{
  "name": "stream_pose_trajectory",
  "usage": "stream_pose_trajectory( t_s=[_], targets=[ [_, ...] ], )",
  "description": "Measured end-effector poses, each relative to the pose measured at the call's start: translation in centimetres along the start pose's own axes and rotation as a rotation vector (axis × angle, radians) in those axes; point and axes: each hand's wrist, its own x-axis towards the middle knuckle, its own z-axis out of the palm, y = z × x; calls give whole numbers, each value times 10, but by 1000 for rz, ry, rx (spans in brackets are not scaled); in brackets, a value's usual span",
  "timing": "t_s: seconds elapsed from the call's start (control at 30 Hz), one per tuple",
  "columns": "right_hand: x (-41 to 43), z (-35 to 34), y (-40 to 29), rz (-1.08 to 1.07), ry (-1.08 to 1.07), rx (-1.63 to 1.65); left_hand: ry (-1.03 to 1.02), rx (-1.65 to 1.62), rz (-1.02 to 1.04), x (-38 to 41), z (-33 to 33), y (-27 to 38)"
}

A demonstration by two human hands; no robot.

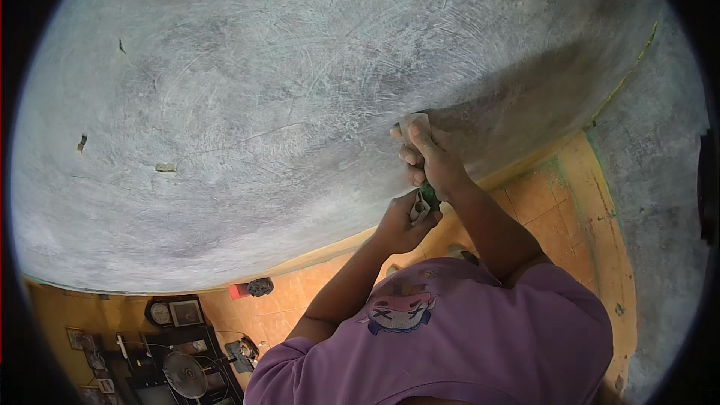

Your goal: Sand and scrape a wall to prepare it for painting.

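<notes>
A grey, trowel-marked plastered wall (253, 84) fills the upper part of the head view. My right hand (436, 152) is up near its surface, thumb and fingers closed on a pale flat sheet or blade (414, 125) whose exact kind I cannot tell. Just below it, my left hand (408, 222) grips a rolled, whitish piece (419, 209), perhaps paper or cloth, beside a dark green object (430, 197). The green object lies between both hands, and its kind is partly hidden by them. The right arm's shadow falls on the wall.
Orange floor tiles (540, 197) show below the wall, with a red object (239, 291) and a dark bundle (260, 287) near its base. Lower left stand a fan (185, 374), a clock (160, 313) and dark furniture. Small cut openings (165, 167) mark the wall; another wall rises at right.
</notes>
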Motion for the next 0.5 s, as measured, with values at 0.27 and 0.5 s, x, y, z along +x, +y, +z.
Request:
stream_pose_trajectory(
  t_s=[0.27,0.5],
  targets=[
    [-2,2,0,-2,-7,-1,0,2,42,-1,-1,7],
    [-1,-1,-1,5,9,-10,-82,-2,-23,3,-2,12]
  ],
)
